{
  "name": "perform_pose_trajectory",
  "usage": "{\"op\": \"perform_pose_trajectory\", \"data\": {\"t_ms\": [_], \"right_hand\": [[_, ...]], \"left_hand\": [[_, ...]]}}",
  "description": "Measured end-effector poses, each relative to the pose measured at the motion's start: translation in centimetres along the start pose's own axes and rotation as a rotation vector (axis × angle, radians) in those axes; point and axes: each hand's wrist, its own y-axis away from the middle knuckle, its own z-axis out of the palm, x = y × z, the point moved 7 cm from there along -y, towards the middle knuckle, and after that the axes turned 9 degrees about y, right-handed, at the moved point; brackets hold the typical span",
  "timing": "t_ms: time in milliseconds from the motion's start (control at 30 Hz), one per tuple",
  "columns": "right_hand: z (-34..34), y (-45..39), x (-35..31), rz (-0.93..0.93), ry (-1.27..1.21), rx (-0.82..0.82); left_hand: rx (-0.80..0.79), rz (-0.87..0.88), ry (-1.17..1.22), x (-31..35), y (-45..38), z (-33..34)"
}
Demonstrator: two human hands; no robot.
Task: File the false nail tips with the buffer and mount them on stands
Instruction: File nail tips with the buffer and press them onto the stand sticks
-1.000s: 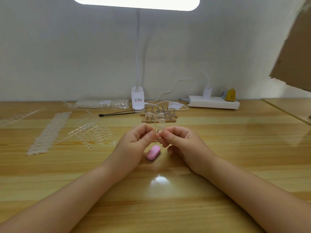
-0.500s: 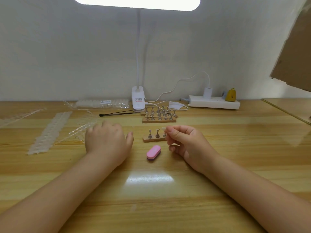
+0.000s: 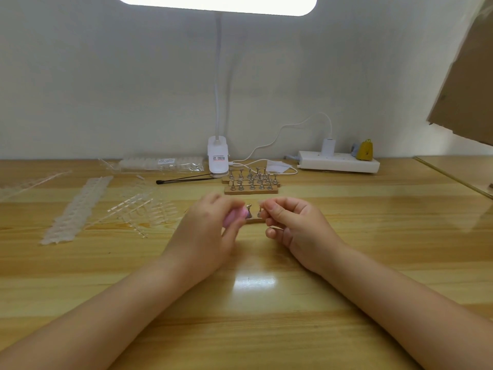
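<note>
Pink buffer (image 3: 234, 216) held in left hand (image 3: 205, 236) grip, blurred. Right hand (image 3: 290, 228) pinches something tiny, likely nail tip, beside near stand (image 3: 253, 215). Advice: brace wrists on desk (image 3: 373, 236), light short strokes.

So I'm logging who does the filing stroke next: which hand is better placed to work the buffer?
Left. The left hand already holds the pink buffer, while the right hand has its fingertips pinched together beside the small stand; the nail tip itself is too small to make out.
</note>
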Motion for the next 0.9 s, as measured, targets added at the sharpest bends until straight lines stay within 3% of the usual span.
{"op": "perform_pose_trajectory", "data": {"t_ms": [100, 200, 367, 467, 533, 600, 700, 800, 900], "right_hand": [[0.3, 0.1, 0.1, 0.001, 0.03, -0.036], [0.9, 0.3, 0.1, 0.012, 0.087, -0.1], [1.1, 0.5, -0.3, 0.037, 0.08, -0.15], [1.4, 0.6, -0.3, 0.009, 0.129, -0.17], [1.5, 0.6, -0.3, -0.008, 0.148, -0.179], [1.5, 0.6, -0.3, -0.006, 0.145, -0.185], [1.4, 0.6, -0.3, 0.003, 0.117, -0.189], [1.4, 0.5, -0.2, -0.013, 0.134, -0.187], [1.4, 0.4, -0.2, -0.023, 0.14, -0.191]], "left_hand": [[0.124, 0.126, 0.113, 1.6, -0.1, -1.0], [0.078, 0.278, 0.088, 3.0, 0.3, -0.6], [0.063, 0.212, -0.057, 1.8, 0.2, -0.9], [0.107, 0.308, 0.011, 3.2, 0.3, -1.2], [0.054, 0.367, 0.033, 3.8, 0.4, -0.6], [-0.031, 0.314, -0.01, 3.2, 0.4, -0.2], [-0.04, 0.188, -0.08, 1.4, 0.1, -0.4], [0.062, 0.302, 0.024, 2.7, 0.2, -1.0], [-0.006, 0.326, 0.054, 3.1, 0.4, -0.3]]}}
